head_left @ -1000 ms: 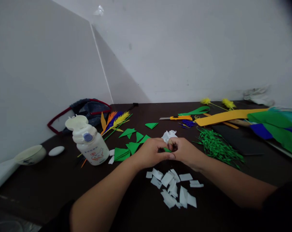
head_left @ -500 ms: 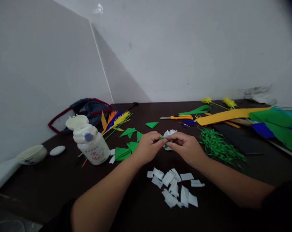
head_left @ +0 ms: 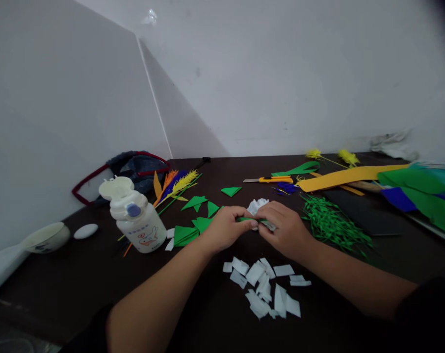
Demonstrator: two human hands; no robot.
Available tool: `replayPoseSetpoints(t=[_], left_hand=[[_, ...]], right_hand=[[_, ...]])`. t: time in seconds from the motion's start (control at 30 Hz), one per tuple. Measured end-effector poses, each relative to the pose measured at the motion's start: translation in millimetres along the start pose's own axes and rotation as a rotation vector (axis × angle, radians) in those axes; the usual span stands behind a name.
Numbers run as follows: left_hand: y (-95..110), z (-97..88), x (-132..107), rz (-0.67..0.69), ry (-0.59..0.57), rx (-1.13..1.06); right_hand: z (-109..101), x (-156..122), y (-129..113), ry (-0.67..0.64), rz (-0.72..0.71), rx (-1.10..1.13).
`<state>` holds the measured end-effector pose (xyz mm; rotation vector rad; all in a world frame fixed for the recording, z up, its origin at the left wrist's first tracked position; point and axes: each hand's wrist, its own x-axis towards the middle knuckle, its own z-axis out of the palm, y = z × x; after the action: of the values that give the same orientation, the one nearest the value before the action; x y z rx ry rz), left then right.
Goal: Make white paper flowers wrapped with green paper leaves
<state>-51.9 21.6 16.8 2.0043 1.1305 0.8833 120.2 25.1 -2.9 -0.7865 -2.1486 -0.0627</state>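
My left hand (head_left: pixel 226 228) pinches a thin green strip of paper (head_left: pixel 246 219) between thumb and forefinger. On its other end, the fingers of my right hand (head_left: pixel 285 228) are closed too, mostly covering it. A crumpled white tissue (head_left: pixel 257 206) lies just behind the fingertips, partly hidden. Folded green paper pieces (head_left: pixel 186 235) are spread left of my left hand, and one green triangle (head_left: pixel 231 191) lies farther back. In front of my hands is a loose pile of small white paper pieces (head_left: pixel 258 272).
A white bottle (head_left: pixel 143 225) with its lid up stands at left, beside a bowl (head_left: pixel 47 237). A utility knife (head_left: pixel 270 180) with its blade out lies behind my hands. Shredded green paper (head_left: pixel 332 223) and a yellow strip (head_left: pixel 347 177) are at right.
My right hand has turned over, its back now covering more of the green strip. Both hands have come slightly lower, and the green strip between them lies flatter.
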Motion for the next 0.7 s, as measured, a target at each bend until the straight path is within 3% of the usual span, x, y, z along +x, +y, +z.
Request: replayPoseSetpoints(t=[0.17,0.33,0.4,0.5,0.6,0.7], left_hand=[[-1,-0.3,2,0.052,0.080,0.079],[3,-5.7,3,0.010,0.187,0.113],[2,-7.3,4,-0.011,0.205,0.117],[1,-7.1,3,0.008,0.175,0.101],[1,-4.7,2,0.065,0.098,0.073],[2,-3.2,1,0.076,0.060,0.038]], right_hand=[[-1,2,-2,0.011,0.071,0.080],[-5,3,4,0.158,0.390,0.161],[-5,3,8,0.246,0.438,0.198],[-5,2,8,0.256,0.259,0.236],[-2,1,4,0.090,0.072,0.240],[1,1,2,0.006,0.078,0.268]])
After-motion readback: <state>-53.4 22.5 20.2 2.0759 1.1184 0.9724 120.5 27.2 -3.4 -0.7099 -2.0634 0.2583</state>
